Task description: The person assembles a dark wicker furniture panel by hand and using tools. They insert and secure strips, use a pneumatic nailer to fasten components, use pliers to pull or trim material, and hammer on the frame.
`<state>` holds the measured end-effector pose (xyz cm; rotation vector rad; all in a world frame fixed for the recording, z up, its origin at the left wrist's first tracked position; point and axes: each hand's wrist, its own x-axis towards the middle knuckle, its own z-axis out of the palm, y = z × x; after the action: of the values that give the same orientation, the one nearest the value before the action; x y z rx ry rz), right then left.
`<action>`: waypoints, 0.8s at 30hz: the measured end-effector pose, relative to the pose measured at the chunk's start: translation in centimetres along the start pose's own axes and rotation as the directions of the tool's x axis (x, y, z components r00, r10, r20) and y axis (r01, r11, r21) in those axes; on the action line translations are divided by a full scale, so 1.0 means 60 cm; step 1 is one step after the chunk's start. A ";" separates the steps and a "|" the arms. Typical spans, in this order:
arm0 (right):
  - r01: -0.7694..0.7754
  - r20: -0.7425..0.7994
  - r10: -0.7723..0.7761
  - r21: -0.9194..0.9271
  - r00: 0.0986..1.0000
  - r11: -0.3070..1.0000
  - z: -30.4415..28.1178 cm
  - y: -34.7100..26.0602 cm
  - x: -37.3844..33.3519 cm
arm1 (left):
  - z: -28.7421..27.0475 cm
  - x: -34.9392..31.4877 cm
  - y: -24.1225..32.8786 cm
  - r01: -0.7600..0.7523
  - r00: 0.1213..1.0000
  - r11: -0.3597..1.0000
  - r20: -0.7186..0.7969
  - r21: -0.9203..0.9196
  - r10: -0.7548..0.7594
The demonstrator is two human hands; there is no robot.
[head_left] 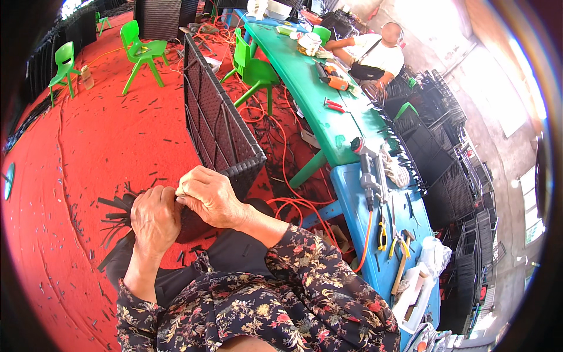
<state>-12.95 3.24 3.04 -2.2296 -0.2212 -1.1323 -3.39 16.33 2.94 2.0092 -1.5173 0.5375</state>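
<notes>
In front of my lap, my left hand [155, 217] is closed, with flat black strips [117, 214] fanning out past its outer side. My right hand [208, 196] pinches close against the left one, its thumb and fingertips together; what lies between them is too small to make out. Just beyond both hands stands a large dark woven panel [220, 126] on its edge, with a thick braided rim along the top. Part of its near end is hidden by my right hand. Under the hands there is more dark woven material, mostly covered.
Red carpet [111, 152] strewn with strip scraps lies to the left, with green chairs [141, 50]. On the right, a green table [299, 76] and a blue table [358, 193] carry a power tool [369, 176], pliers [382, 236] and a hammer [403, 261]. Orange hose [281, 132] crosses the floor. A person [378, 56] sits beyond.
</notes>
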 end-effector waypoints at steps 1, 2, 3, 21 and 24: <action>-0.003 -0.001 0.003 -0.003 1.000 1.000 0.000 0.000 0.000 | 0.000 0.001 0.000 0.000 1.000 1.000 0.000 0.002 0.000; -0.005 -0.003 0.005 -0.006 1.000 1.000 0.000 -0.001 -0.001 | 0.000 0.000 0.000 -0.001 1.000 1.000 0.002 0.003 0.001; -0.007 -0.004 0.007 -0.008 1.000 1.000 0.000 -0.001 -0.001 | -0.001 0.000 0.001 -0.002 1.000 1.000 0.003 0.005 0.002; 0.018 -0.041 -0.020 -0.032 0.999 0.999 0.002 -0.001 -0.005 | 0.000 0.001 -0.001 -0.027 1.000 1.000 -0.010 -0.001 0.027; 0.024 -0.037 -0.025 -0.047 0.999 0.999 0.004 0.005 -0.007 | -0.001 0.001 -0.002 -0.010 1.000 1.000 0.013 0.007 0.010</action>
<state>-12.91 3.20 2.50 -2.2499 -0.2092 -1.2024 -3.29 16.34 3.01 2.0153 -1.5364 0.5358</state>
